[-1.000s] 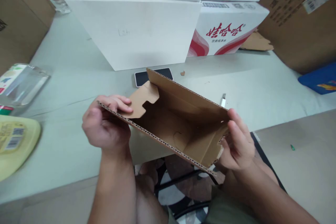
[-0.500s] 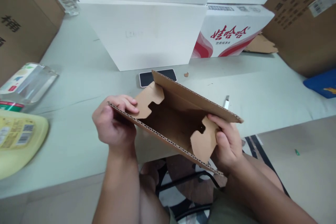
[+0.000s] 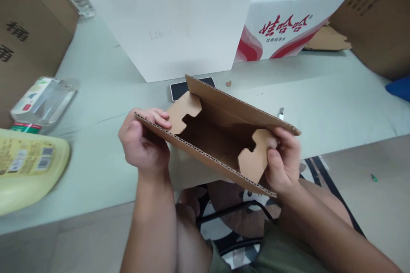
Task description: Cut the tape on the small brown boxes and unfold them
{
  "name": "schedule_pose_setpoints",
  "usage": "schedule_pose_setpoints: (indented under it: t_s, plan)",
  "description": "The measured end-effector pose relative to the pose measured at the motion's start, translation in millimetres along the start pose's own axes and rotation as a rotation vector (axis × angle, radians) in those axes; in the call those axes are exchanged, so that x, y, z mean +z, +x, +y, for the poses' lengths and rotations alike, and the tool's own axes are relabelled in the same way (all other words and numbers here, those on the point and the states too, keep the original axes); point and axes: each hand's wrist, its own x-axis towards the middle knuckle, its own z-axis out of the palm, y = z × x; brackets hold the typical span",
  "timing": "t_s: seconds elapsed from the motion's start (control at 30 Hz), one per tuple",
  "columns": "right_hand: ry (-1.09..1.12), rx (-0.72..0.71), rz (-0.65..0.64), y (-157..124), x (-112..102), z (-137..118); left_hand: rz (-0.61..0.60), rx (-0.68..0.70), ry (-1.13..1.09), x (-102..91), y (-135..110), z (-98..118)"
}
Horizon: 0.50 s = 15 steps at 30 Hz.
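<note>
Between my hands is a brown cardboard box [image 3: 218, 136], tilted, with its top open toward me and a dark inside. Two long flaps stand up along its sides, and a short notched flap folds in at each end. My left hand [image 3: 145, 140] is closed around the left end, its fingers lying on the left notched flap [image 3: 185, 111]. At the other end my right hand [image 3: 285, 158] pinches the right notched flap [image 3: 255, 155] between thumb and fingers. The box's underside is hidden.
Behind the box lie a phone [image 3: 179, 90] and a utility knife [image 3: 281, 113]. White cartons [image 3: 173, 34] stand at the back, large brown cartons [image 3: 28, 38] at both sides. A yellow bottle [image 3: 32, 170] and a clear bottle [image 3: 48, 100] lie at left.
My right fingers have shifted from lying over the right notched flap to pinching its outer part. The box sits slightly higher in view; my left hand keeps its grip.
</note>
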Motion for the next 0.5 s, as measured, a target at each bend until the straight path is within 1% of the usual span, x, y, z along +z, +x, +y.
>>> schedule_pose_setpoints:
  t_s: [0.03,0.1,0.17,0.27,0.33,0.4,0.5]
  plan:
    - [0.047,-0.041,0.031,2,0,-1,-0.019,-0.006,0.0,0.2,0,0]
    - [0.123,-0.073,0.038,7,0,-4,-0.056,-0.018,0.007,0.3,-1,1]
    - [0.145,-0.031,0.026,10,-3,-7,-0.085,-0.021,0.039,-0.4,-2,1]
    - [0.129,0.048,0.001,11,-7,-8,-0.113,-0.03,0.148,-3.1,-2,0]
    - [0.15,0.047,-0.04,11,-9,-7,-0.144,-0.008,0.214,-5.3,-2,-3]
    - [0.205,0.007,-0.079,11,-10,-6,-0.183,0.042,0.261,-7.3,-1,-5]
    - [0.263,-0.052,-0.121,11,-11,-4,-0.277,0.103,0.377,-10.1,1,-5]
